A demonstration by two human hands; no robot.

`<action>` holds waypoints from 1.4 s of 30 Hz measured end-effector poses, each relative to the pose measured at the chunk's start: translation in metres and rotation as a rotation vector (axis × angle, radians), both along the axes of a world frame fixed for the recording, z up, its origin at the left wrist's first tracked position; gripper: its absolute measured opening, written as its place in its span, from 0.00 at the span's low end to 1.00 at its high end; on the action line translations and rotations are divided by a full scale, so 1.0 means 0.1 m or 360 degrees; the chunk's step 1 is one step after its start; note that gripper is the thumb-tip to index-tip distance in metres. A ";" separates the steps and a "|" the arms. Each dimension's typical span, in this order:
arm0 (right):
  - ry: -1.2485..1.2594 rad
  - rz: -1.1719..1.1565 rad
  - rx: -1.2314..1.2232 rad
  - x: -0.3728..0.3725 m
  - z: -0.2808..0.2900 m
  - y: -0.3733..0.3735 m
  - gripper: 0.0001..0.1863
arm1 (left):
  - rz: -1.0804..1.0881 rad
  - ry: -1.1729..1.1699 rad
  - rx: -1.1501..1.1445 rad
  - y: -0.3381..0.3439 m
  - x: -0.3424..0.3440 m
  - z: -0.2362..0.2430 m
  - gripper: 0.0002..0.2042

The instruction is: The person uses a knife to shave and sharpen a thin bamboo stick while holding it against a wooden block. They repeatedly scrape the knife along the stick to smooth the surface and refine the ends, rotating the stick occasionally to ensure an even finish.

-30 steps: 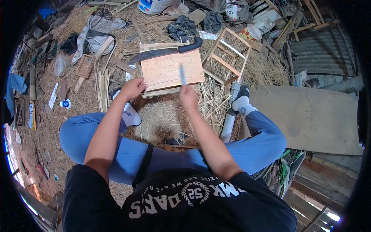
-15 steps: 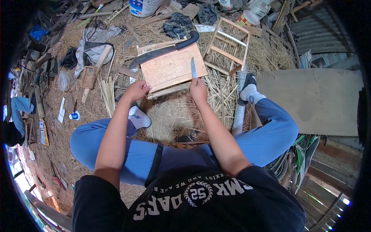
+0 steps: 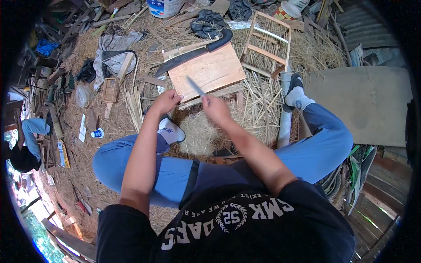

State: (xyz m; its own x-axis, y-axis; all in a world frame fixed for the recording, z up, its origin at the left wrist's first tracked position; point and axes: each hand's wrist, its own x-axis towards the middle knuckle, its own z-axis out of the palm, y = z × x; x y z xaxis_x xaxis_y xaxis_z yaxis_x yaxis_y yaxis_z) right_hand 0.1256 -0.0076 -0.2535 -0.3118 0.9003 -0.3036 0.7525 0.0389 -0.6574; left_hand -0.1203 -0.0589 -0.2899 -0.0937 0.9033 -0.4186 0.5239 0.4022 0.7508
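Observation:
A knife (image 3: 195,85) with a narrow blade is in my right hand (image 3: 216,109), closed round its handle. Its blade, blurred by motion, slants over the near part of a pale wooden board (image 3: 210,65). My left hand (image 3: 168,102) is closed at the board's near-left corner, thumb and finger pinched together; what they pinch, if anything, is too small to make out. Across the far side of the board lies a machete (image 3: 188,58) with a dark blade and a black curved handle.
Right of the board stands a slatted wooden frame (image 3: 268,44) over scattered thin sticks (image 3: 258,98). A white bucket (image 3: 164,8) stands at the back. A small wooden box (image 3: 110,90) lies left, a large flat panel (image 3: 359,105) right. Another person (image 3: 26,149) sits at far left.
My right hand has swung the knife left, from upright near the board's right side to a leftward slant. The left hand stays at the board's corner. The whole view has shifted slightly.

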 end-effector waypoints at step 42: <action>0.0132 -0.0567 0.0034 0.28 -0.08 0.12 0.24 | 0.0004 -0.0022 -0.0042 -0.01 -0.02 0.04 0.22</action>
State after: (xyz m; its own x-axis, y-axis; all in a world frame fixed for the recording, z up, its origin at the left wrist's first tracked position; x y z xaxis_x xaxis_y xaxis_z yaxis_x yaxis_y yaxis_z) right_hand 0.1537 0.0048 -0.2617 -0.0004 0.9628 -0.2703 0.6654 -0.2015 -0.7187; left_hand -0.1225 -0.0595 -0.2861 -0.0898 0.8919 -0.4433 0.5125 0.4230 0.7472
